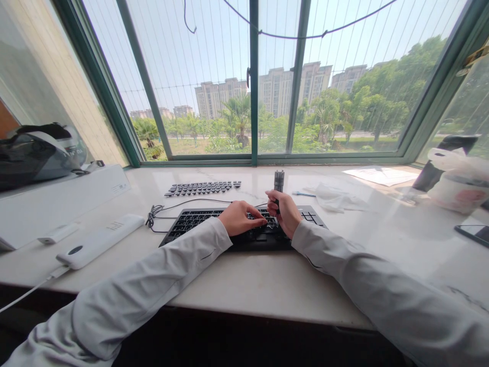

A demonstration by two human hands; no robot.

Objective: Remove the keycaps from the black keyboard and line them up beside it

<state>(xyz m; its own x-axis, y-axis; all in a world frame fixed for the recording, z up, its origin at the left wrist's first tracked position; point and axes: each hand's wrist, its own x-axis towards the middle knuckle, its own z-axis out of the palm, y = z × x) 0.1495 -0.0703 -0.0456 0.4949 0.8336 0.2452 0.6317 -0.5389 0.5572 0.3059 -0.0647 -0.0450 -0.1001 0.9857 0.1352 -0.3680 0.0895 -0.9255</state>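
Note:
A black keyboard (198, 224) lies on the white marble counter (244, 285), its cable coiled at its left end. My left hand (240, 217) rests on the keys, its fingers curled and pinched on something small at the middle of the board. My right hand (284, 211) is closed round a dark cylindrical tool (278, 182) held upright, tip down on the keys beside the left fingertips. Rows of loose black keycaps (202, 188) lie laid out behind the keyboard.
A white power strip (100, 240) and a small white box lie at left, with a dark bag (34, 153) behind. Right of the keyboard are a crumpled clear plastic bag (336, 199), papers (382, 176), a white bag (458, 183) and a phone (473, 233). A large window runs behind.

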